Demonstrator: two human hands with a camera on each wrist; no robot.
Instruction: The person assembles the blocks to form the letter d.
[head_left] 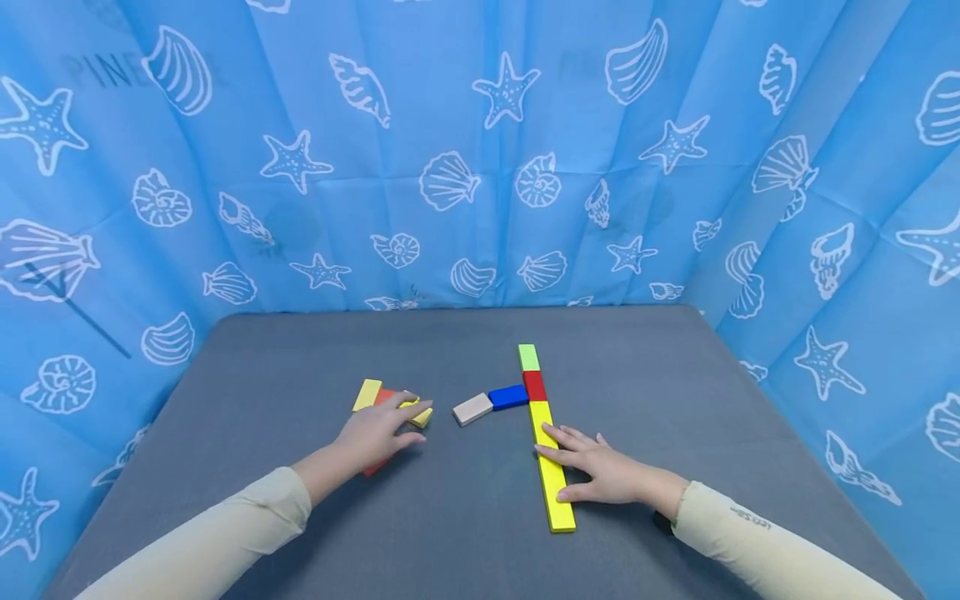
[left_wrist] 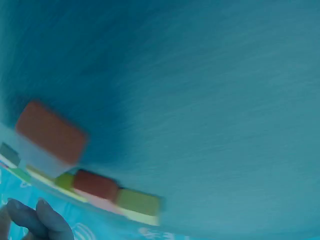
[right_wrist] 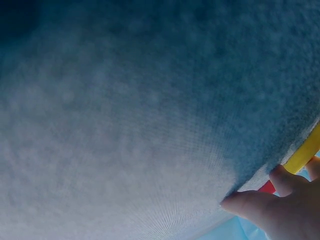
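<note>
My left hand (head_left: pixel 378 429) reaches over a small group of blocks, its fingers extended above a yellow block (head_left: pixel 422 419). An orange-red block (head_left: pixel 384 396) shows partly beneath the fingers, beside a pale yellow block (head_left: pixel 367 393). Another red block (head_left: pixel 375 468) peeks out under the palm. In the left wrist view the fingers (left_wrist: pixel 47 220) appear at the lower left corner. My right hand (head_left: pixel 600 468) lies with spread fingers on a long yellow strip (head_left: pixel 551 479). Its fingertips touch the strip's top and side.
A red block (head_left: pixel 535 386) and a light green block (head_left: pixel 528 357) continue the line beyond the yellow strip. Branching left are a blue block (head_left: pixel 508 397) and a pale wooden block (head_left: pixel 472 409). A blue curtain (head_left: pixel 480 208) hangs behind the grey table (head_left: pixel 637 350).
</note>
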